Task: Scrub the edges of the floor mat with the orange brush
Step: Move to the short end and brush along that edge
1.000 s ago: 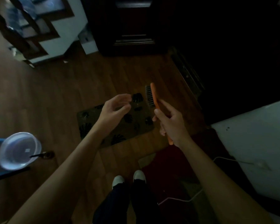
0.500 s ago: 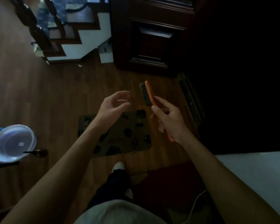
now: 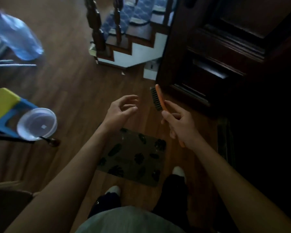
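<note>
A small brown floor mat (image 3: pixel 133 158) with dark leaf prints lies flat on the wooden floor, right in front of my feet. My right hand (image 3: pixel 180 125) grips the handle of the orange brush (image 3: pixel 158 98), which is held up in the air above the floor, dark bristles facing left. The brush is well above the mat and beyond its far right corner. My left hand (image 3: pixel 121 111) hovers over the mat's far left corner with its fingers loosely curled and nothing in it.
A clear plastic bowl (image 3: pixel 37 123) sits on a blue and yellow stool (image 3: pixel 5 106) at the left, with a dark spoon (image 3: pixel 52 141) beside it. A staircase (image 3: pixel 124 39) rises at the back. Dark wooden furniture (image 3: pixel 208 64) stands to the right.
The view has shifted, so the mat now lies lower in the frame and closer to my feet. Both hands keep the same pose, the brush still raised.
</note>
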Motion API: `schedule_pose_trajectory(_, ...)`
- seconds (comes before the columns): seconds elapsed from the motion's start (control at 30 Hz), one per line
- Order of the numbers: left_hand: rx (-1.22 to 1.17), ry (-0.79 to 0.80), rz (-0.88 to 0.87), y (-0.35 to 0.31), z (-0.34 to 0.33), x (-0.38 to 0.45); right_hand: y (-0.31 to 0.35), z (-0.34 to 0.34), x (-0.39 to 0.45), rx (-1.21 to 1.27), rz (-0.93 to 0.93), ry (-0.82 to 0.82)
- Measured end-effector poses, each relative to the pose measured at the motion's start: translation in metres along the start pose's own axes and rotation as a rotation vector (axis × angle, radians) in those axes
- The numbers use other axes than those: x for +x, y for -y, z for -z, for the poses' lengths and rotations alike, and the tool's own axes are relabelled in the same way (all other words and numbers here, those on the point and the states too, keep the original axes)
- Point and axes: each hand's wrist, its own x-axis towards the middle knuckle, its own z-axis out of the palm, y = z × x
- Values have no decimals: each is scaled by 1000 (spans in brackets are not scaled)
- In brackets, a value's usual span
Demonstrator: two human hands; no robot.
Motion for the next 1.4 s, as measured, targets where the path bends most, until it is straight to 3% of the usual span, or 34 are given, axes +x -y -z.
schedule_pose_trajectory(0.1, 1, -141, 8, -4, -30, 19, 3, 33, 46, -33, 47, 100)
schedule_pose_trajectory(0.3, -33, -516, 98, -12, -123, 18, 9, 108, 108, -134, 65, 477)
schedule_pose_trajectory(0.53, -82, -747, 165, -12, -180, -13, 4, 133, 126, -203, 98, 718)
schedule_pose_trajectory(0.97, -231, -1109, 309, 24, -255, -74, -48, 129, 122, -362, 137, 1013)
schedule_pose_trajectory(1.2, -306, -1311, 365, 59, -319, -42, -82, 142, 182, -469, 181, 1153)
schedule_pose_trajectory(1.4, -311, -1322, 412, 132, -364, -6, -157, 145, 243, -568, 176, 1210)
